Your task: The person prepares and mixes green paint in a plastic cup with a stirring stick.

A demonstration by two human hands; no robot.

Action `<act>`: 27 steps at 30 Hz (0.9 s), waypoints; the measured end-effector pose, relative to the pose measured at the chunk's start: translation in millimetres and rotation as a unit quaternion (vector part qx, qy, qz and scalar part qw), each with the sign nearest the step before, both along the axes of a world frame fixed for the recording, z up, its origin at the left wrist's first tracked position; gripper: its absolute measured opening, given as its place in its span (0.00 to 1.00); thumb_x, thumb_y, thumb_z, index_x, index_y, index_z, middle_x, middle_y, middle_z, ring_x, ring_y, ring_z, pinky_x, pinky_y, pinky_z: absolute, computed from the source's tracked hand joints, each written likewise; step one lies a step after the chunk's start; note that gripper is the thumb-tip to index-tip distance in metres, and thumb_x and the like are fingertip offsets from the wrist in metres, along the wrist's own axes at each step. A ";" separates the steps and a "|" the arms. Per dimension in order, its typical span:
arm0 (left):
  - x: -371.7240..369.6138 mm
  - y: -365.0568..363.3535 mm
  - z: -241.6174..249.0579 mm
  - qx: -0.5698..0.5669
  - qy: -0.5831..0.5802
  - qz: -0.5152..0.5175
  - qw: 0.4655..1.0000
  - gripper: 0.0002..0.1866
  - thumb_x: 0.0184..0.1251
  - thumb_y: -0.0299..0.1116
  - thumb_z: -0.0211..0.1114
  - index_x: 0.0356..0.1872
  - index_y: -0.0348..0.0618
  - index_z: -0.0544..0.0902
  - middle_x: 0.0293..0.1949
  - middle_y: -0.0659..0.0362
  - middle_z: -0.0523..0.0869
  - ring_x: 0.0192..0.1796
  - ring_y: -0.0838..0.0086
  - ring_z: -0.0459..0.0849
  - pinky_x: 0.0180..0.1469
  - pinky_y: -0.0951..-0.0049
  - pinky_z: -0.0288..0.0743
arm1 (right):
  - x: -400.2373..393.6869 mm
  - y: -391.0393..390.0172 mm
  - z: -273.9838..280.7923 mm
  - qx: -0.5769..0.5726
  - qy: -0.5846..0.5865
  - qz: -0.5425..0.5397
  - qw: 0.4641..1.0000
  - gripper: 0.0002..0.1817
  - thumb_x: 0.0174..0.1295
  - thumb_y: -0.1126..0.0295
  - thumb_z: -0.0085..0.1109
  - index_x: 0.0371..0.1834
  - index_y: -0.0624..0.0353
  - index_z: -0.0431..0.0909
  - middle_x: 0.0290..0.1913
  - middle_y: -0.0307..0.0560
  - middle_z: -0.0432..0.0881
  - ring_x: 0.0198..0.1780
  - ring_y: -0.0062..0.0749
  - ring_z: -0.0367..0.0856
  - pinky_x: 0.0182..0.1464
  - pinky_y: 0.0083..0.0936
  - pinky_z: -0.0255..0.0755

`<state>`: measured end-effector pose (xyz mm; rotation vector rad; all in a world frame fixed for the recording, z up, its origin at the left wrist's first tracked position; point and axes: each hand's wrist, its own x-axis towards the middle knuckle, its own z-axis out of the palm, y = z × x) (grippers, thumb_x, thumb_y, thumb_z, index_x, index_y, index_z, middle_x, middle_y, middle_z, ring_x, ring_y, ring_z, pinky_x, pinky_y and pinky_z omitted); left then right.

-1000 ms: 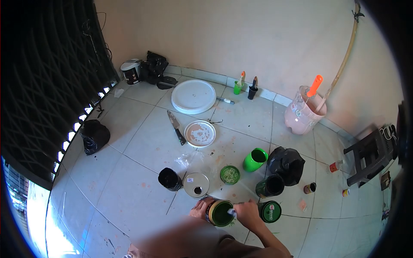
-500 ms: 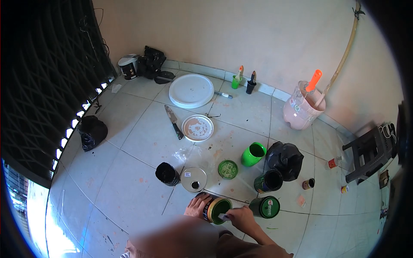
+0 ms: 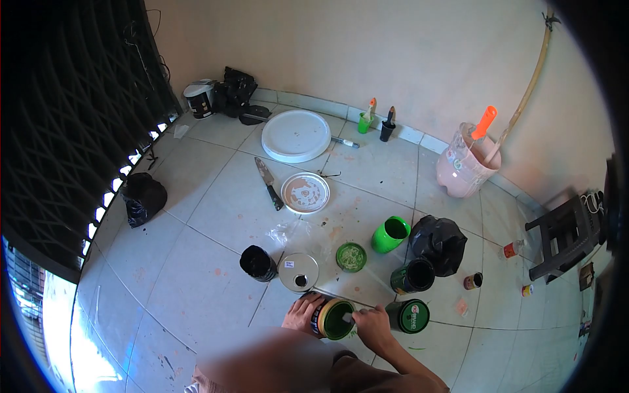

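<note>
My left hand [image 3: 303,314] is wrapped around the side of an open paint can [image 3: 317,322] that is tilted toward me, its inside coated green. In my right hand [image 3: 373,329] is a small pale flat piece [image 3: 348,318], which overlaps the can's right rim; its kind cannot be made out. Just right of that hand stands a dark green lidded tub [image 3: 414,317]. Beyond the can lie a silver lid with a dark hole [image 3: 298,272] and a green-smeared lid [image 3: 351,257]. An open black container [image 3: 257,263] is to the left.
Open green [image 3: 391,234] and dark [image 3: 412,276] containers stand by a black bag [image 3: 439,245]. Farther off are a knife [image 3: 268,183], white lids [image 3: 296,136], brushes in small cups [image 3: 388,124] and a pink-stained bucket [image 3: 464,164]. A dark stool [image 3: 563,229] is at right.
My right hand has moved the pale piece up and right, from inside the can to its right rim. The left hand stays on the can. The view has shifted slightly.
</note>
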<state>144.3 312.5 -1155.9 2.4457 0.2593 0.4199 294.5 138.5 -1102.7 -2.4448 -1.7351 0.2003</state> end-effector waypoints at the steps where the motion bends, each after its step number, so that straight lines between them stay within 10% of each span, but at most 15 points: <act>1: 0.0 0.8 -0.1 0.000 0.002 0.002 1.000 0.50 0.32 0.48 0.83 0.62 0.41 0.69 0.63 0.51 0.74 0.64 0.58 0.73 0.65 0.60 0.68 | -2.7 -0.9 2.2 0.002 0.043 -0.003 0.999 0.01 0.53 0.71 0.58 0.26 0.51 0.79 0.24 0.44 0.83 0.29 0.40 0.82 0.42 0.36 0.68; 6: -1.6 0.7 -6.2 -0.002 -0.004 0.000 1.000 0.50 0.33 0.47 0.83 0.62 0.40 0.69 0.63 0.51 0.73 0.64 0.58 0.73 0.65 0.60 0.67 | -14.2 3.2 13.5 0.080 0.231 -0.052 0.968 0.04 0.56 0.71 0.58 0.24 0.50 0.80 0.22 0.43 0.82 0.27 0.42 0.82 0.43 0.35 0.68; 15: -1.2 -0.1 -3.9 -0.010 -0.004 0.004 1.000 0.49 0.33 0.47 0.83 0.61 0.40 0.69 0.63 0.51 0.74 0.64 0.58 0.73 0.65 0.59 0.67 | 10.1 11.2 3.1 0.078 -0.008 -0.042 0.996 0.02 0.52 0.71 0.59 0.27 0.49 0.81 0.23 0.42 0.82 0.26 0.40 0.80 0.40 0.36 0.67; 24: -6.9 1.7 -11.0 -0.100 0.013 0.029 0.995 0.52 0.31 0.44 0.84 0.62 0.42 0.67 0.61 0.50 0.74 0.62 0.54 0.74 0.64 0.58 0.70 | -8.9 10.7 13.1 0.078 0.169 -0.007 0.982 0.02 0.52 0.71 0.58 0.27 0.48 0.80 0.24 0.41 0.82 0.28 0.38 0.81 0.40 0.37 0.67; 27: -6.7 3.3 -12.3 -0.094 0.006 0.015 0.995 0.53 0.30 0.43 0.85 0.63 0.43 0.66 0.61 0.50 0.74 0.62 0.52 0.74 0.64 0.58 0.70 | 0.2 19.5 -4.7 0.066 0.002 -0.017 0.998 0.02 0.54 0.68 0.57 0.27 0.48 0.80 0.22 0.40 0.82 0.26 0.39 0.81 0.39 0.37 0.67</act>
